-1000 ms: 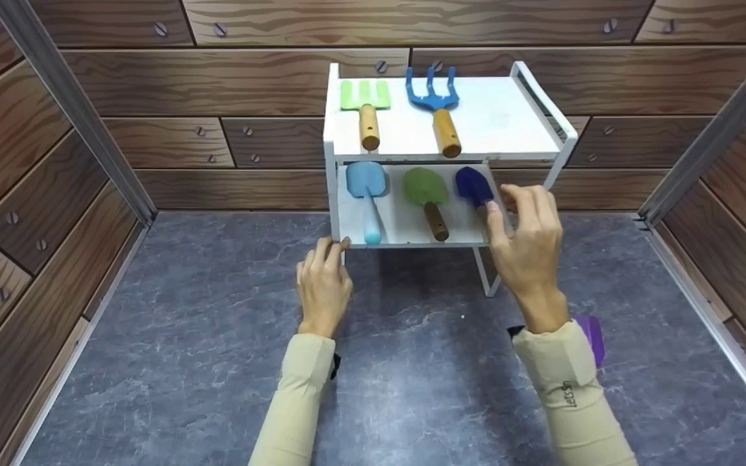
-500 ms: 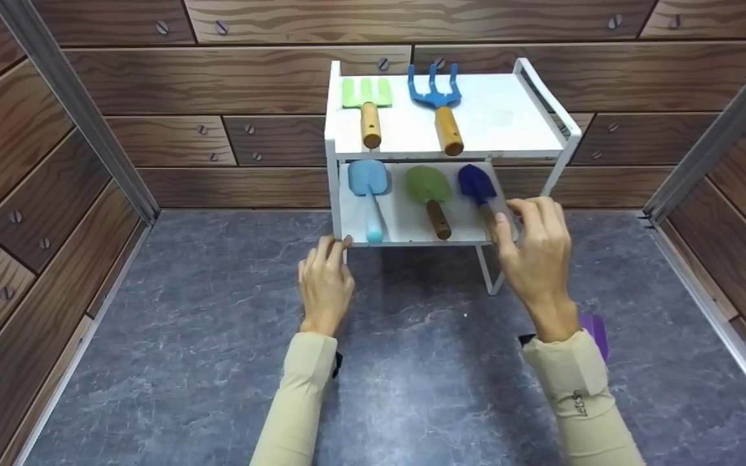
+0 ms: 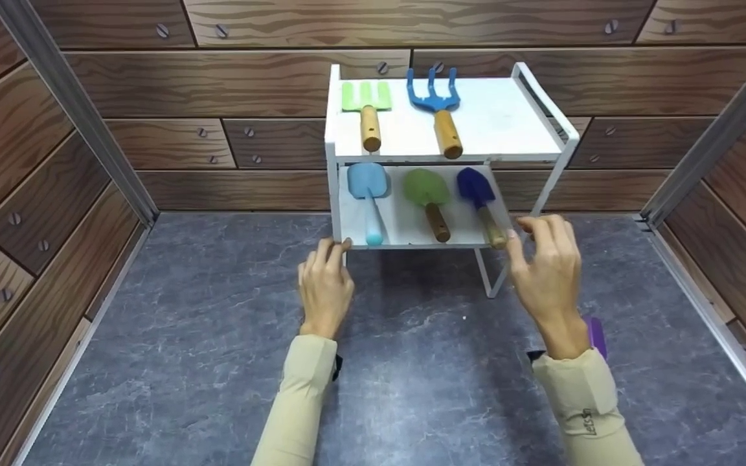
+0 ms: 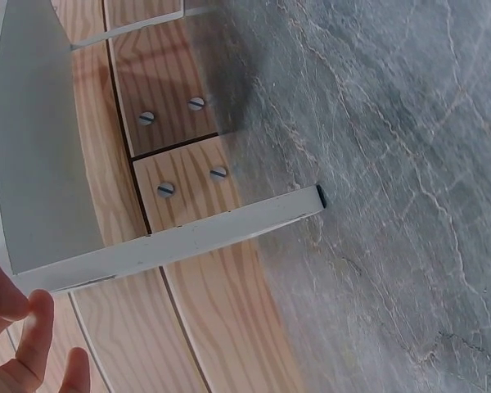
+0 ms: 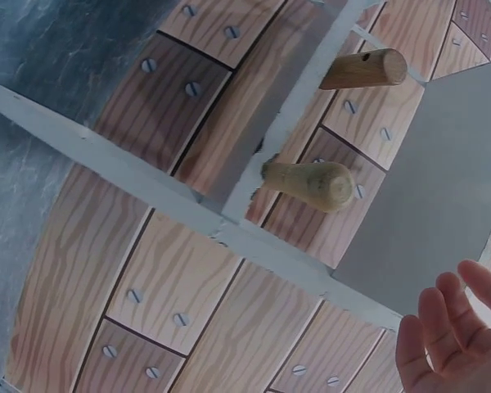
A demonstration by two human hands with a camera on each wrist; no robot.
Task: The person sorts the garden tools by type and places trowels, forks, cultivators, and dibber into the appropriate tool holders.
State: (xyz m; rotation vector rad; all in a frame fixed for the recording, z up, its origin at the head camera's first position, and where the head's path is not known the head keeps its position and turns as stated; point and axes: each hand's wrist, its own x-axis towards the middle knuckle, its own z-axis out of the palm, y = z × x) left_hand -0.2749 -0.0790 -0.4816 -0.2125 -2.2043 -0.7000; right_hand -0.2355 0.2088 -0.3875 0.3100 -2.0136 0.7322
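A white two-tier rack (image 3: 502, 123) stands before me. On its lower shelf lie a light blue toy shovel (image 3: 368, 181), a green trowel (image 3: 426, 186) with a brown handle and a dark blue trowel (image 3: 474, 186) at the right. My right hand (image 3: 548, 272) is just right of the dark blue trowel's wooden handle (image 5: 315, 185), fingers loosely bent and holding nothing. My left hand (image 3: 326, 285) touches the lower shelf's front left corner with its fingertips; in the left wrist view its bent fingers (image 4: 37, 336) sit by the rack's post (image 4: 172, 244).
Up on the top shelf are a light green hand fork (image 3: 366, 97) and a blue hand fork (image 3: 434, 100), both wooden-handled. A purple object (image 3: 596, 336) on the grey floor (image 3: 412, 375) is partly hidden behind my right wrist. Wood-patterned walls (image 3: 250, 84) enclose the floor.
My right hand has drawn back from the dark blue trowel, toward me and to the right, uncovering its handle. My left hand has stayed at the shelf's corner.
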